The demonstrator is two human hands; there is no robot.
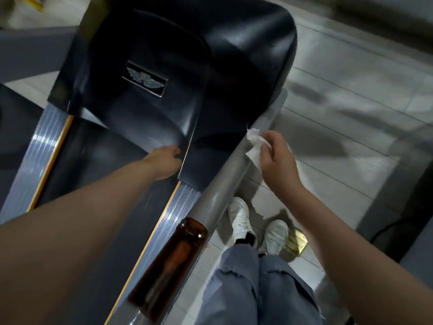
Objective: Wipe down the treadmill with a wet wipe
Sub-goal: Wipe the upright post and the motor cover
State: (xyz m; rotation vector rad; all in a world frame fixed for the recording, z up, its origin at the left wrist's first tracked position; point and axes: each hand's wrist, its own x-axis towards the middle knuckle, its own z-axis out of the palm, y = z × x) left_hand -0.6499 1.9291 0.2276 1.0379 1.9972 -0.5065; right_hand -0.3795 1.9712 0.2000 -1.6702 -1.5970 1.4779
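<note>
**Wipe poised at the top of the treadmill's side rail**

The person stands on the tiled floor (339, 95) beside the treadmill (164, 66), leaning over it. The right hand (276, 158) pinches a crumpled white wet wipe (254, 144) between thumb and fingertips, holding it against the grey side rail (225, 188) just below the black motor cover (222, 55), probably to start a stroke down the rail. The left hand (164, 160) reaches across the belt (112, 184) to the cover's lower edge, seemingly for support; whether its fingers grip or merely rest cannot be told. The rail's long axis runs diagonally, from the cover at upper right toward the viewer at lower left, where a brown translucent piece (173, 261) lies along it.
</note>
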